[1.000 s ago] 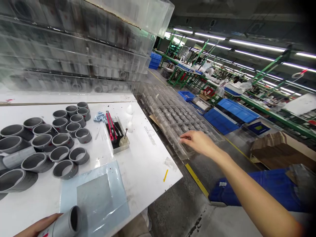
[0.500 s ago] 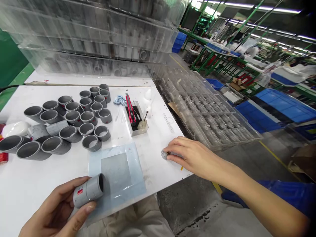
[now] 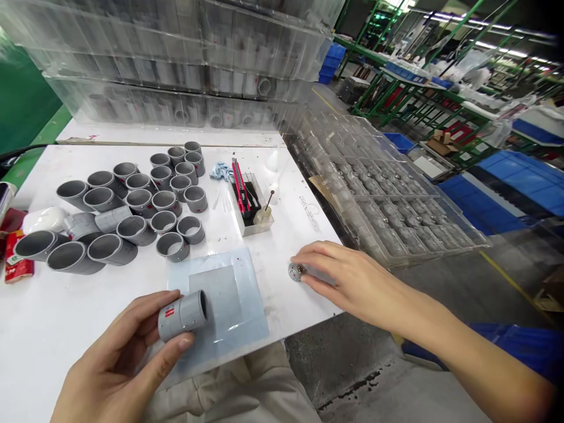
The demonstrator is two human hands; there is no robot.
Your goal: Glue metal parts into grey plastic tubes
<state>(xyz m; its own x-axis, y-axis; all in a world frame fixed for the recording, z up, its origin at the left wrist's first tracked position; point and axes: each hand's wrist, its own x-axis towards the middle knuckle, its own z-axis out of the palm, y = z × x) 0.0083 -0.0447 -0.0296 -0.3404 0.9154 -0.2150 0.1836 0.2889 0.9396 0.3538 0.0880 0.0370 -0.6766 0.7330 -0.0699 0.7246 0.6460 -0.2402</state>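
Observation:
My left hand point(image 3: 136, 346) grips a grey cylinder point(image 3: 183, 316) with red marks, its open end facing right, above a light blue sheet point(image 3: 253, 294) with a grey square on it. Toward the table's right edge, my right hand point(image 3: 339, 276) has its thumb and fingertips at a small round speckled piece point(image 3: 294, 271) that rests on the white table point(image 3: 282, 311). The fingers appear to pinch a small dark part on the piece's right side. Many grey cylinders point(image 3: 140, 200) stand at the left, and a couple lie on their sides.
A small clear tray point(image 3: 259, 228) holds a red cutter point(image 3: 240, 187) and a little jar with a stick. Behind it are a blue cloth point(image 3: 221, 171) and a white cone. Stacked clear bins point(image 3: 176, 88) fill the back; a compartmented clear tray point(image 3: 388, 200) lies right of the table.
My left hand has moved right and up with the grey cylinder, whose red marks have turned. The view has shifted slightly. My right hand remains at the small round piece.

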